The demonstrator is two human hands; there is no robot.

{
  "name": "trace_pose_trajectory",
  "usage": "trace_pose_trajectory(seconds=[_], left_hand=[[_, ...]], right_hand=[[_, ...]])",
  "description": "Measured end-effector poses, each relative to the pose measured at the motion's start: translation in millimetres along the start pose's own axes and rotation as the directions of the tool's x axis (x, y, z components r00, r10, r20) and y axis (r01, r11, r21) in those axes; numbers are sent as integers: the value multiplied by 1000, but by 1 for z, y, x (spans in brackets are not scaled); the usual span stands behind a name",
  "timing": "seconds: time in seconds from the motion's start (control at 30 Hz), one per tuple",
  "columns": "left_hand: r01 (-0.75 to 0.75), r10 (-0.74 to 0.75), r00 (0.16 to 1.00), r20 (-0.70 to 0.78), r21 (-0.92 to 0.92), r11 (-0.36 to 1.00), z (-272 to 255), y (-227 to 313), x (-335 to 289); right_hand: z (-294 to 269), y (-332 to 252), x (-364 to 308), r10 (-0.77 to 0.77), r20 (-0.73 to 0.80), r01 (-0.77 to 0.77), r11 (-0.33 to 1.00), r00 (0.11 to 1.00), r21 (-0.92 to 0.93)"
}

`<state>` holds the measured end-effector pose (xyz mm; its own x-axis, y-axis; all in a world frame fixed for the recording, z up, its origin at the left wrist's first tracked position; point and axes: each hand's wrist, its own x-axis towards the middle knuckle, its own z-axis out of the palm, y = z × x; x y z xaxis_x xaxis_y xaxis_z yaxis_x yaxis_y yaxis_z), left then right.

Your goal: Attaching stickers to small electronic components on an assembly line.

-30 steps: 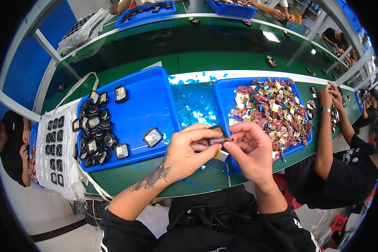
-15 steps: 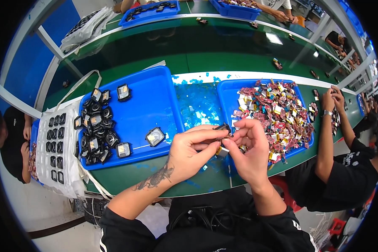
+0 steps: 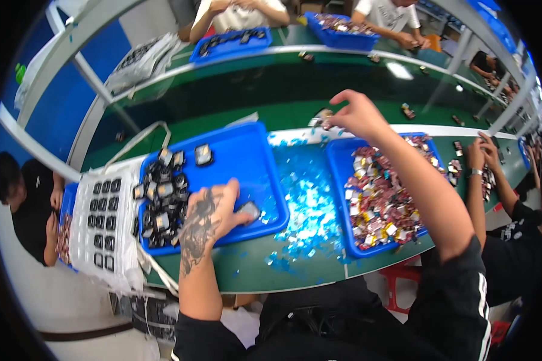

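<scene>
- The green workbench carries everything; its near edge runs just in front of the person, and a drift of small blue film scraps covers its middle strip between the two trays.
- The left blue tray sits toward the bench's left end. A heap of small dark square parts crowds its left side, while its right half is mostly bare plastic.
- The right blue tray lies toward the right end, filled with a jumble of small multicoloured pieces.
- A white bag of dark square parts in rows hangs over the bench's left edge, touching the left tray.
- The right hand is stretched to the far edge of the bench, beyond the right tray's far left corner, fingers pinched down on something small there; what it is cannot be made out.
- The left hand rests inside the left tray near its front edge, fingers curled, the fingertips pressing on one small dark square part.
- That part lies flat near the tray's front right corner, apart from the heap. It looks light, rigid and flat, with a glossy face that would likely smudge or scratch, so a pinch on opposite edges seems the safest hold. Lying flat on smooth plastic, it may slide before it lifts.
</scene>
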<state>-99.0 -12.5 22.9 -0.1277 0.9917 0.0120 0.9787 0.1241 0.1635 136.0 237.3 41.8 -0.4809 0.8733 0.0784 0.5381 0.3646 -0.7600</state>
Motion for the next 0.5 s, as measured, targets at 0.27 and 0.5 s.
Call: trace_pose_trajectory(seconds=[0.27,0.5], left_hand=[[-108,34,986,-161,-477,872,2,12,17],[-74,-141,988,-56,-989,-129,7,30,26]], right_hand=[[26,63,68,214,-58,-221,920,975,-324],[-17,51,43,125,-120,-138,985,985,-104]])
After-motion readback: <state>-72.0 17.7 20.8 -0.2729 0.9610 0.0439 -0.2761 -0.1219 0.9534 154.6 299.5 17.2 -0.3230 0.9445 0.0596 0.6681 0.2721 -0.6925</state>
